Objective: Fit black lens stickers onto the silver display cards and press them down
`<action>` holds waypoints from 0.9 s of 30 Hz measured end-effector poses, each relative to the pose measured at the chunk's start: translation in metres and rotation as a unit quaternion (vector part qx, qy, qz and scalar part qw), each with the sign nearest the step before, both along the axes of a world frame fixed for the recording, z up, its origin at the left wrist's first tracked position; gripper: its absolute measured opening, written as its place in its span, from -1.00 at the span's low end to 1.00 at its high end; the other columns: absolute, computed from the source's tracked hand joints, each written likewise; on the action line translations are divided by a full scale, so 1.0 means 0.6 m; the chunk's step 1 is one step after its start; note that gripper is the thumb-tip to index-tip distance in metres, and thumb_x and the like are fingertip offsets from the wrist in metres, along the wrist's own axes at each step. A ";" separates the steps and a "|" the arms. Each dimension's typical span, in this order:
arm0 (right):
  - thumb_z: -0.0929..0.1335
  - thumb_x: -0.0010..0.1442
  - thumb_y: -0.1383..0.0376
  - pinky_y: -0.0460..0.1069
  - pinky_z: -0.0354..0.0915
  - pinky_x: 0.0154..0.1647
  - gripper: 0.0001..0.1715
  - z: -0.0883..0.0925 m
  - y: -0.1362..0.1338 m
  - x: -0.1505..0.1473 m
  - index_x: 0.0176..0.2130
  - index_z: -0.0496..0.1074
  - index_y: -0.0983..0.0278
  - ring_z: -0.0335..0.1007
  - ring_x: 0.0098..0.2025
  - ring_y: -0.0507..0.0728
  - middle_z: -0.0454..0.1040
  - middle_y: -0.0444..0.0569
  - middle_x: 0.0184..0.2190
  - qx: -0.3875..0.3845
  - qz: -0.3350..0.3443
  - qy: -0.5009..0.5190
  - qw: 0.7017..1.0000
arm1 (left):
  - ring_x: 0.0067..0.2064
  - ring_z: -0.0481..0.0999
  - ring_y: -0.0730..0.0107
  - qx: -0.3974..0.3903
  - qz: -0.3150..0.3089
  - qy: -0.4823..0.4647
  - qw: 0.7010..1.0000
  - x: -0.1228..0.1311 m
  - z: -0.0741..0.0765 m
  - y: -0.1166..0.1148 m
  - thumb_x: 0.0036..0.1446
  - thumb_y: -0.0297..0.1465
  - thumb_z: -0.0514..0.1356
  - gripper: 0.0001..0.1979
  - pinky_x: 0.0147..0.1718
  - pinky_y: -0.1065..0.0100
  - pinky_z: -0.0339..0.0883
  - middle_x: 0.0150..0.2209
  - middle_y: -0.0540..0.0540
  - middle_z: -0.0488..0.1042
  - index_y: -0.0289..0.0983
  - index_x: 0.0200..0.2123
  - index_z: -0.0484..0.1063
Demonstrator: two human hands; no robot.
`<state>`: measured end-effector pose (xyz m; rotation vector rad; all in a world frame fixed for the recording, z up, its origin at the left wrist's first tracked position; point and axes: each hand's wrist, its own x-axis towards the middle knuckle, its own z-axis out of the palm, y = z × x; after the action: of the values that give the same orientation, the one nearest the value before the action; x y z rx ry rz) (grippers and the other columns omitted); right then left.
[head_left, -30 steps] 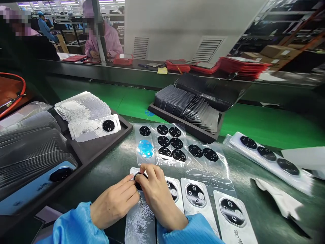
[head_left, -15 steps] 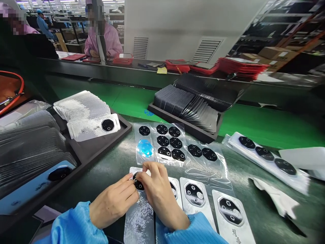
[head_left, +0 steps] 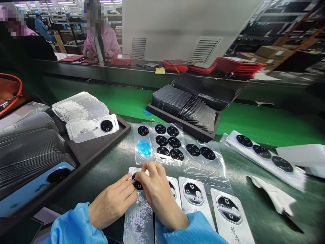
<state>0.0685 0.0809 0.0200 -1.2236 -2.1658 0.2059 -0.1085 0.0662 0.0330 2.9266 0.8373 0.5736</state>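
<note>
A silvery phone back cover (head_left: pixel 138 217) lies on the dark green table in front of me, with a black camera-lens sticker (head_left: pixel 137 185) at its top. My left hand (head_left: pixel 114 201) is closed at the cover's left edge, its index fingertip touching beside the sticker. Over the sticker's right side, my right hand (head_left: pixel 156 191) pinches thumb and forefinger together; whatever is between them is hidden. To the right lie more covers with black octagonal camera areas, one partly behind my right wrist, then a second cover (head_left: pixel 196 206) and a third cover (head_left: pixel 230 217).
Clear sheets (head_left: pixel 188 166) with several round black stickers lie beyond my hands. A black tray (head_left: pixel 101 147) of covers is at left, a box (head_left: pixel 182 127) of dark sheets behind. At right are a sticker stack (head_left: pixel 265 161) and crumpled paper (head_left: pixel 274 195). People sit across the bench.
The whole view has shifted slightly. Both hands keep almost the same pose over the sticker, and nothing else has visibly moved.
</note>
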 end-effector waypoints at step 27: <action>0.26 0.26 0.49 0.01 0.16 -0.26 -0.79 -0.003 0.004 -0.001 -0.36 0.37 0.25 0.17 -0.20 0.15 0.33 0.00 -0.24 0.025 0.022 -0.033 0.999 | -0.23 0.51 0.40 -0.011 0.002 -0.016 1.000 0.000 0.001 0.000 0.32 -0.59 -0.06 -0.77 0.21 0.06 0.30 -0.37 -0.05 0.41 -0.34 -0.32 0.34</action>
<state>0.0680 0.0835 0.0180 -1.1700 -2.2429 0.1325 -0.1083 0.0659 0.0335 2.8895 0.8420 0.6053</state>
